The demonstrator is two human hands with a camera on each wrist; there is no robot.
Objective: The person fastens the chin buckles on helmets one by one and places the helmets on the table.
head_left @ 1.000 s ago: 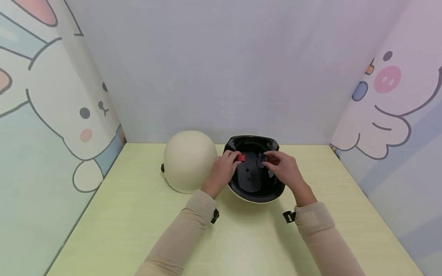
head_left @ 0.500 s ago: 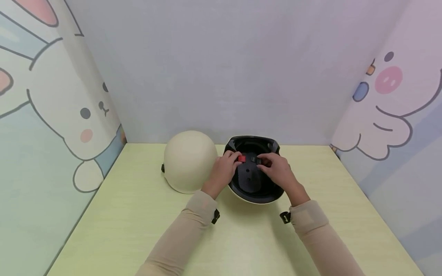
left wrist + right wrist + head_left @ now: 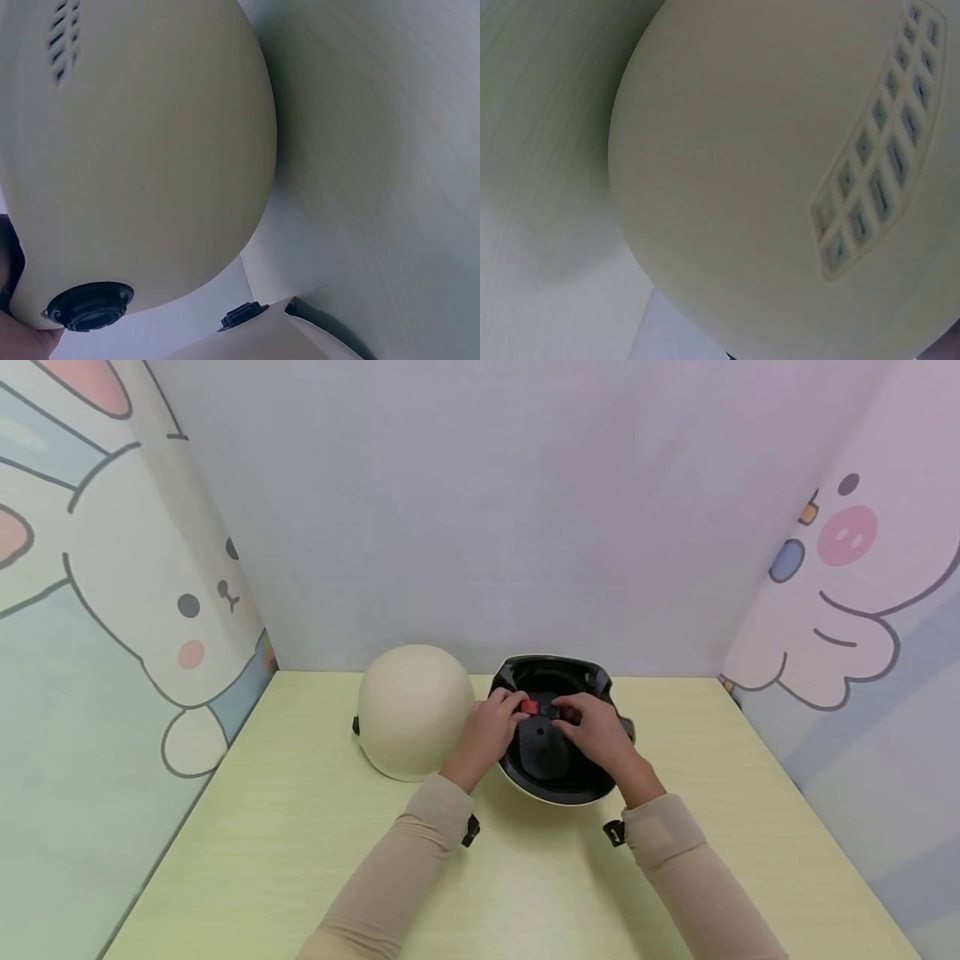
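An upturned cream helmet (image 3: 545,764) with a black lining sits on the table in the head view. Above its hollow, my left hand (image 3: 486,733) pinches the red buckle half (image 3: 530,707) of the chin strap. My right hand (image 3: 602,733) holds the black buckle half (image 3: 549,712) between thumb and fingers. The two halves meet or nearly so; whether they are joined I cannot tell. In the left wrist view the helmet's shell (image 3: 157,165) and a round black knob (image 3: 90,306) hide most of that hand. The right wrist view shows the shell's vent grille (image 3: 881,176).
A second cream helmet (image 3: 416,710) stands dome up just left of the upturned one. A grey backdrop (image 3: 487,510) rises behind the pale yellow table (image 3: 525,885). Side panels with cartoon animals (image 3: 112,652) border it.
My right hand has moved left with the black buckle half, bringing it up to the red one. My left hand has stayed nearly still. The second helmet has not moved.
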